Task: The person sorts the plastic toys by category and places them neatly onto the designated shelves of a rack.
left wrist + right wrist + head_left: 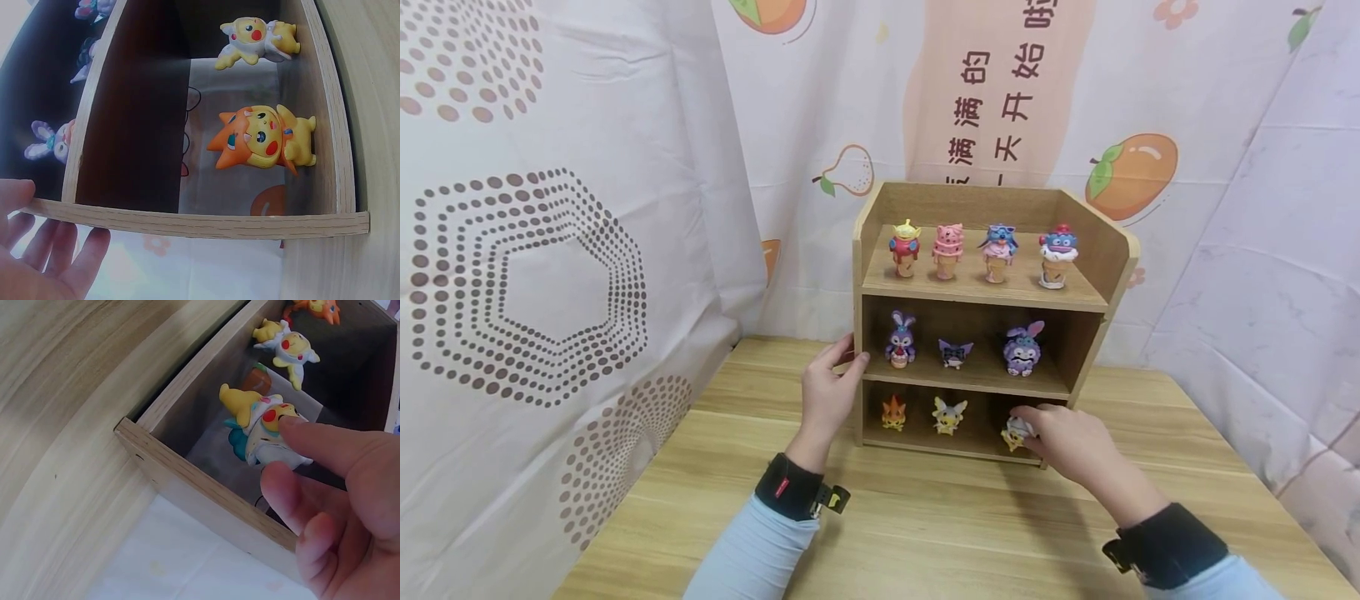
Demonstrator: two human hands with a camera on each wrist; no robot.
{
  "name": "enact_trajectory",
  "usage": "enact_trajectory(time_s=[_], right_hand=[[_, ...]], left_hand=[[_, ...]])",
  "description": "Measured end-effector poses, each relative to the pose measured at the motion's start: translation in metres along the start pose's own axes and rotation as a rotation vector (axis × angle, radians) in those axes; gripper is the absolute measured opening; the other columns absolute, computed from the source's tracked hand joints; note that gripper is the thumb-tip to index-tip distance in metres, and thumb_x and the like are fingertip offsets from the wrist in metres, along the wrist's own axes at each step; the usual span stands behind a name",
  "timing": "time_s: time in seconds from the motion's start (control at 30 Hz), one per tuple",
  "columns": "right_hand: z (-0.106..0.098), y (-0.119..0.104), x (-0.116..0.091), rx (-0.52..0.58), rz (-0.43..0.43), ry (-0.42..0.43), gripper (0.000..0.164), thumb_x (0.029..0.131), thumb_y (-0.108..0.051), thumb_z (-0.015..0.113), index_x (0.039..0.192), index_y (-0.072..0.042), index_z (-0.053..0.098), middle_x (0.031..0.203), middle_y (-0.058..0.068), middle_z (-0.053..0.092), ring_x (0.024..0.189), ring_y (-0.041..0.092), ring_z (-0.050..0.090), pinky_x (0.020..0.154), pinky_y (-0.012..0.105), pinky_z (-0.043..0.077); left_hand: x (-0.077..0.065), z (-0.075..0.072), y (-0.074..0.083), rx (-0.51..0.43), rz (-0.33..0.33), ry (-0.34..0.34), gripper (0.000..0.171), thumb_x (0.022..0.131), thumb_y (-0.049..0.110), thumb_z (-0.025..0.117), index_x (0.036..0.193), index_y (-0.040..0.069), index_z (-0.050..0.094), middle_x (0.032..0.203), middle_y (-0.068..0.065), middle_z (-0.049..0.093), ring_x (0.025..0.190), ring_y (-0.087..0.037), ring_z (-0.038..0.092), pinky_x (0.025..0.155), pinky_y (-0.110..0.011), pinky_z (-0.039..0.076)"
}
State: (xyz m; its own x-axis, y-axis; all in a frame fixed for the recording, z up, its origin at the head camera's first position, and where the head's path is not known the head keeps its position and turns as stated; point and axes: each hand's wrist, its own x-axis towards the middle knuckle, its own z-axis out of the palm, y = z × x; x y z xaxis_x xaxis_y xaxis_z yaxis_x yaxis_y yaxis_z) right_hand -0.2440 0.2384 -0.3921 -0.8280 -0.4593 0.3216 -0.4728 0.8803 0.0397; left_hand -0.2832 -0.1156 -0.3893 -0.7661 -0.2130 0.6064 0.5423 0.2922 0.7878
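Observation:
My left hand (831, 390) holds the left side panel of a small wooden display shelf (970, 202), its thumb at the front edge and its fingers along the outside. At the lower right compartment, my right hand (1075, 440) pinches the white-hooded head of a yellow figurine (250, 412) between thumb and fingers. That figurine has red cheeks and a teal part at its back. To its left on the bottom level stand a yellow figurine in a white and grey hood (949, 417) and one in an orange hood (250, 137).
Purple figurines, among them a rabbit with a cone (900, 340) and a fluffy one (1022, 350), stand on the middle level. Ice-cream-cone figurines (949, 250) line the top. The shelf stands on a wooden table (925, 517) before a printed curtain (820, 83).

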Motion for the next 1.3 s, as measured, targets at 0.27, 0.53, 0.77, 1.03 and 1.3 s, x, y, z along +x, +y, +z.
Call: enact_trajectory(time_s=[0.27, 0.53, 0.77, 1.03, 1.3], right_hand=[[0.007, -0.004, 0.010, -0.010, 0.011, 0.002, 0.033, 0.081, -0.013, 0.085, 0.113, -0.012, 0.075, 0.085, 0.003, 0.072, 0.069, 0.030, 0.068, 0.049, 0.047, 0.053], [0.015, -0.007, 0.018, -0.040, -0.006, 0.003, 0.033, 0.082, -0.012, 0.084, 0.114, -0.009, 0.076, 0.079, 0.004, 0.068, 0.058, 0.021, 0.060, 0.045, 0.042, 0.050], [0.018, -0.008, 0.024, -0.041, -0.002, -0.045, 0.032, 0.086, -0.010, 0.080, 0.117, -0.007, 0.075, 0.081, 0.006, 0.069, 0.057, 0.017, 0.056, 0.046, 0.039, 0.049], [0.020, -0.010, 0.028, -0.001, 0.041, -0.099, 0.033, 0.090, -0.012, 0.076, 0.122, -0.008, 0.074, 0.093, 0.010, 0.073, 0.077, 0.031, 0.069, 0.054, 0.044, 0.054], [0.025, -0.011, 0.032, 0.034, 0.054, -0.118, 0.030, 0.094, -0.012, 0.072, 0.124, -0.009, 0.073, 0.101, 0.013, 0.074, 0.083, 0.036, 0.070, 0.059, 0.049, 0.057]], left_hand=[[0.000, -0.001, 0.001, 0.008, -0.013, -0.009, 0.043, 0.092, 0.013, 0.077, 0.132, 0.002, 0.067, 0.122, -0.012, 0.070, 0.104, -0.024, 0.070, 0.078, -0.031, 0.062], [0.000, -0.001, 0.000, 0.010, -0.001, 0.000, 0.042, 0.092, 0.013, 0.077, 0.131, 0.001, 0.067, 0.122, -0.013, 0.070, 0.103, -0.025, 0.070, 0.077, -0.032, 0.062], [0.001, 0.000, 0.000, 0.012, 0.002, 0.005, 0.041, 0.091, 0.012, 0.078, 0.130, 0.002, 0.068, 0.120, -0.012, 0.071, 0.102, -0.025, 0.070, 0.077, -0.032, 0.062], [0.001, 0.000, -0.001, 0.021, 0.011, 0.006, 0.040, 0.092, 0.014, 0.077, 0.130, 0.002, 0.069, 0.119, -0.011, 0.071, 0.101, -0.024, 0.070, 0.076, -0.034, 0.063], [0.000, 0.000, -0.001, 0.019, 0.020, 0.005, 0.041, 0.092, 0.014, 0.076, 0.130, 0.001, 0.068, 0.119, -0.012, 0.071, 0.101, -0.026, 0.070, 0.076, -0.033, 0.063]])
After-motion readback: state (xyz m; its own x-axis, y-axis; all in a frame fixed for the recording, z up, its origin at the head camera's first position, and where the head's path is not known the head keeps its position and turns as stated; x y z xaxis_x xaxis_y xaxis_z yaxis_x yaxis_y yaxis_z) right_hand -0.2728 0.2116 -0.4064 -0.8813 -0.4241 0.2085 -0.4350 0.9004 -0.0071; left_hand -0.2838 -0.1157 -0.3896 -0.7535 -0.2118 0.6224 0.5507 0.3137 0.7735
